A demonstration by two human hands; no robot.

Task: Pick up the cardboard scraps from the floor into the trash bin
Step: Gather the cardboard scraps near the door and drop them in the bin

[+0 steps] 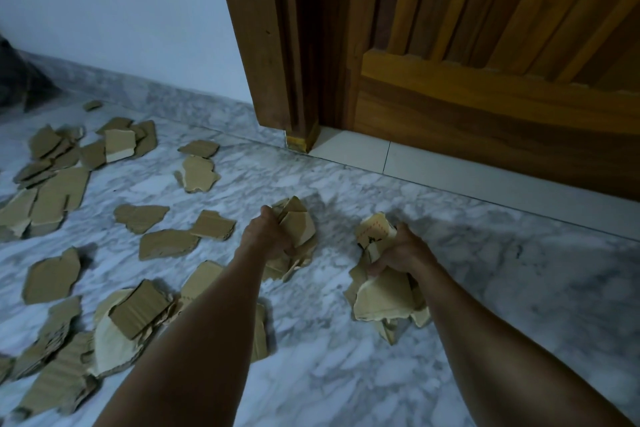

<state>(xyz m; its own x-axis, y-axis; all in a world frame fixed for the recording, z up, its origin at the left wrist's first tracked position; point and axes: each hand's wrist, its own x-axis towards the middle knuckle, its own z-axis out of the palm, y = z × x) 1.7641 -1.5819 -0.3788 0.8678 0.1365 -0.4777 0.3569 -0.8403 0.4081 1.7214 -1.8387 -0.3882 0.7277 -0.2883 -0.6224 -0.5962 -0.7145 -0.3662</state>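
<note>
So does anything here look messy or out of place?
Yes. Torn cardboard scraps litter the marble floor, mostly on the left. The left hand and right hand each grip a bunch. No trash bin is in view.

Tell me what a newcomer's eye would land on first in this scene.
First, the two outstretched arms in the middle: the left hand grips a bunch of cardboard scraps, and the right hand grips another bundle. Next, the loose torn cardboard pieces scattered over the marble floor on the left. Behind stands a wooden door, upper right.
</note>
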